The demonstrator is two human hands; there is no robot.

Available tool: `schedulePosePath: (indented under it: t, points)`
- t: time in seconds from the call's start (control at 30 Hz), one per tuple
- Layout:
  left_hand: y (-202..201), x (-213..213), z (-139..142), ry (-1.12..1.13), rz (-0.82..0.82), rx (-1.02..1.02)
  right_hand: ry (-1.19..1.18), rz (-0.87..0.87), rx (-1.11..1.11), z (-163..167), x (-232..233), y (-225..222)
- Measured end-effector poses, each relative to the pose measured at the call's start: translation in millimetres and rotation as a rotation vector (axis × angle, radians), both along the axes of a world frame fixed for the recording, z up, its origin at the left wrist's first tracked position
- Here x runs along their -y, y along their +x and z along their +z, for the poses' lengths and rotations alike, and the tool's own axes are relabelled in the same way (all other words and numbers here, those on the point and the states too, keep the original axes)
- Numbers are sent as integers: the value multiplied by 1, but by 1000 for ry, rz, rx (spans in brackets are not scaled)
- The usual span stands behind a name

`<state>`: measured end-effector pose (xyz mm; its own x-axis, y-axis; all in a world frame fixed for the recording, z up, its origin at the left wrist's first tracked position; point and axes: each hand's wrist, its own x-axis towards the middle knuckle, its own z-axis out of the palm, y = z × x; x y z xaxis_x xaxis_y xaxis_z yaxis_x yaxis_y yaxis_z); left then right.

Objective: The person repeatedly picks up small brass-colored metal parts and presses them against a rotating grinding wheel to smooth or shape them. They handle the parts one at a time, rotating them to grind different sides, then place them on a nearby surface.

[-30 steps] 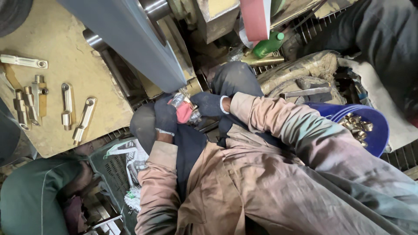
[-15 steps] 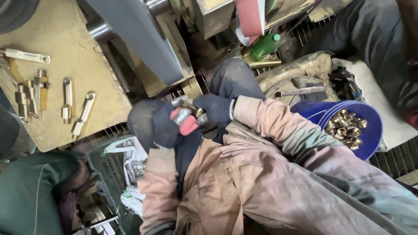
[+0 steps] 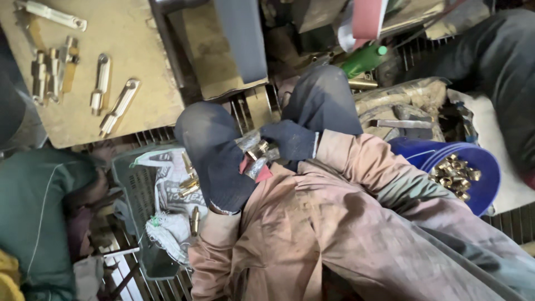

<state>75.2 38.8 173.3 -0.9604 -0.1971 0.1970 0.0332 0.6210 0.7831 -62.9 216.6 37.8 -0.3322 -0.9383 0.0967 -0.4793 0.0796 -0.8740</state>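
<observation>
While both gloved hands meet at the lap, the left hand (image 3: 214, 161) curls around a small brass fitting (image 3: 257, 150) together with a red-and-clear piece whose kind cannot be told. The right hand (image 3: 290, 139) closes its fingertips on the same fitting from the far side. Both hands wear dark knit gloves, and the sleeves are dusty tan work cloth.

Handling, as judged from the view: the brass fitting is solid metal, so it is likely dense for its bulk, rigid, and smooth enough to slip against cloth. Hold is best taken across its body between thumb and fingers, as the right hand does.

Surroundings:
- A blue tub (image 3: 485, 189) sits at the person's right, holding more brass fittings (image 3: 454, 175).
- A grey mesh crate (image 3: 131, 189) at the left holds a printed white sack (image 3: 167, 223) and loose brass parts.
- A tan board (image 3: 142, 61) ahead carries a row of flat brass handles (image 3: 117, 106).
- A green bottle (image 3: 362, 58) lies beyond the knees.
- A steel floor grating (image 3: 507, 223) shows between the cluttered items, and another person in dark green sits at the far left.
</observation>
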Motion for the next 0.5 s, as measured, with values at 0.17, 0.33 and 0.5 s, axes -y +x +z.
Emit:
schedulePosePath:
  t: [0.17,0.33,0.5]
  points:
    - [32,21,-19,186,242,-67,177,-34,-63,-3,-1,-10]
    - [81,77,-46,467,642,-120,237,-77,78,-3,1,-14]
    - [132,123,-88,612,874,-232,391,-101,74,4,9,-13]
